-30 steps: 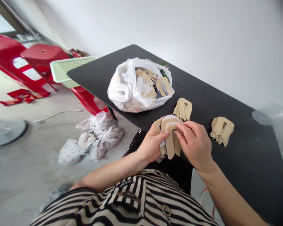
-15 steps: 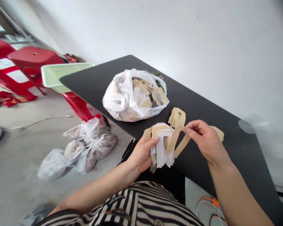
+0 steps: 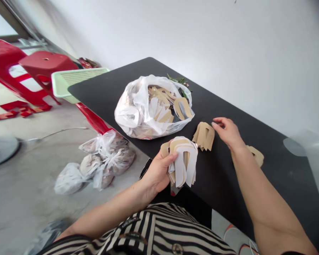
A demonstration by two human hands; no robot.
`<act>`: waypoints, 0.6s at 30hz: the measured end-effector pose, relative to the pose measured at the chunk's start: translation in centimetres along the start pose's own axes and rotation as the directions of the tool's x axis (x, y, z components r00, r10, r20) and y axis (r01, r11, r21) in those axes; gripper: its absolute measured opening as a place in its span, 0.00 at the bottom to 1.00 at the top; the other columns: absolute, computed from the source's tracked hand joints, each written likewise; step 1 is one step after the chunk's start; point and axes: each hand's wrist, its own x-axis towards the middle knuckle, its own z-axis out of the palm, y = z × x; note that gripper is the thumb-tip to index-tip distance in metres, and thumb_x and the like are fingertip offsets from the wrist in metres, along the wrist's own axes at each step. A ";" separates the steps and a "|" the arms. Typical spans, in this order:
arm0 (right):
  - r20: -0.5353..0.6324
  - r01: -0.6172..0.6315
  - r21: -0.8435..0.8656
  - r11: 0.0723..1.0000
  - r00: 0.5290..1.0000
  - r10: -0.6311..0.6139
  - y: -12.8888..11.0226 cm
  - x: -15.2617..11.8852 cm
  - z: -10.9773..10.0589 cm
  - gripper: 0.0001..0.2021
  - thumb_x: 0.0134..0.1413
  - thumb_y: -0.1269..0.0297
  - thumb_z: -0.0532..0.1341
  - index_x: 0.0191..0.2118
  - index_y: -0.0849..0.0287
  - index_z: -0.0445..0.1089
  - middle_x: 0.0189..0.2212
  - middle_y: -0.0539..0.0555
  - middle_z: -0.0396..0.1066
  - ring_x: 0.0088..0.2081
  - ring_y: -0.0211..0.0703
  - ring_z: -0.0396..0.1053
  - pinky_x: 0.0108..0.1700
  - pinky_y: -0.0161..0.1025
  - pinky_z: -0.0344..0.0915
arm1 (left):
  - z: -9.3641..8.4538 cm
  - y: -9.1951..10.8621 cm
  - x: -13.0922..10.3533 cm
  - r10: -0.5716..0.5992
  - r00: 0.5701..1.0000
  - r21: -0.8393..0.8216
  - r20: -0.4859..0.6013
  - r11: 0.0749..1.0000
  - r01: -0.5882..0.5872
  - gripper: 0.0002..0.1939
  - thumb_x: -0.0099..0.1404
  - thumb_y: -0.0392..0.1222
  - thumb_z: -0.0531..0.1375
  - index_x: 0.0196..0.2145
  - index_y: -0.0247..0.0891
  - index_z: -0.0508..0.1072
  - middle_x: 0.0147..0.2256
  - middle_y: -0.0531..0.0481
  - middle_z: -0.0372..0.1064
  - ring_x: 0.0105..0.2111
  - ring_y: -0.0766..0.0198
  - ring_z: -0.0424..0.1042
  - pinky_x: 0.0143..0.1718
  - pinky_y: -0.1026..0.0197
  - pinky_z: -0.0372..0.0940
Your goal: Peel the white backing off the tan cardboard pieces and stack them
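My left hand [image 3: 159, 171] is closed on a thick stack of U-shaped paper pieces [image 3: 186, 161], white and tan, fanned out over the table's near edge. Its thumb lies on the front piece; the other fingers are mostly hidden behind the stack. My right hand [image 3: 228, 132] hovers just right of a small pile of tan U-shaped pieces [image 3: 203, 136] on the black table. No piece shows in that hand, and its thumb and forefinger are slightly apart. Another tan pile [image 3: 256, 156] lies partly hidden behind my right forearm.
On the black table [image 3: 106, 85] stands an open white plastic bag [image 3: 133, 106] full of similar pieces, with green leaves [image 3: 179, 80] behind it. A pale green basket [image 3: 60, 85] and red stools [image 3: 46, 63] are at left. Tied plastic bags [image 3: 106, 159] lie on the floor.
The tan piece that my right hand held up has been let go and now lies on the small pile. My right hand has moved up and away from the stack in my left hand.
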 end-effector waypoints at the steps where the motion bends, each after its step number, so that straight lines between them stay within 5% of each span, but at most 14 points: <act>1: -0.047 0.082 -0.100 0.992 0.995 -0.087 -0.9 -1.0 -0.1 0.16 0.54 0.55 0.67 0.45 0.60 0.77 0.43 0.59 0.74 0.39 0.46 0.71 0.48 0.49 0.68 | 0.1 -0.1 0.1 0.008 1.000 -0.007 0.003 1.000 -0.008 0.30 0.58 0.36 0.72 0.57 0.40 0.72 0.40 0.46 0.81 0.35 0.59 0.80 0.41 0.57 0.75; 6: 0.004 0.537 -0.375 0.755 0.816 -0.579 -7.4 -9.9 -0.2 0.15 0.63 0.64 0.63 0.55 0.54 0.74 0.51 0.60 0.74 0.51 0.52 0.71 0.56 0.50 0.66 | 0.6 -0.7 0.2 0.050 0.998 -0.024 0.028 0.999 -0.049 0.32 0.58 0.36 0.72 0.59 0.42 0.71 0.44 0.47 0.80 0.38 0.61 0.79 0.46 0.56 0.74; 10: 0.109 0.606 -0.464 0.647 0.763 -0.637 -9.4 -14.8 1.4 0.17 0.64 0.66 0.64 0.57 0.53 0.72 0.49 0.57 0.76 0.45 0.49 0.73 0.52 0.48 0.67 | 1.1 -1.3 -0.5 0.084 0.992 -0.039 0.091 0.996 -0.081 0.33 0.58 0.35 0.72 0.60 0.43 0.71 0.47 0.48 0.79 0.41 0.62 0.79 0.50 0.57 0.72; 18: 0.071 0.610 -0.468 0.639 0.747 -0.661 -9.0 -16.2 2.3 0.10 0.64 0.68 0.63 0.50 0.53 0.74 0.47 0.56 0.76 0.45 0.48 0.74 0.50 0.46 0.69 | 0.8 -1.8 -2.2 0.092 0.985 -0.048 0.147 0.995 -0.086 0.31 0.58 0.36 0.72 0.58 0.45 0.73 0.44 0.52 0.80 0.40 0.65 0.78 0.48 0.62 0.71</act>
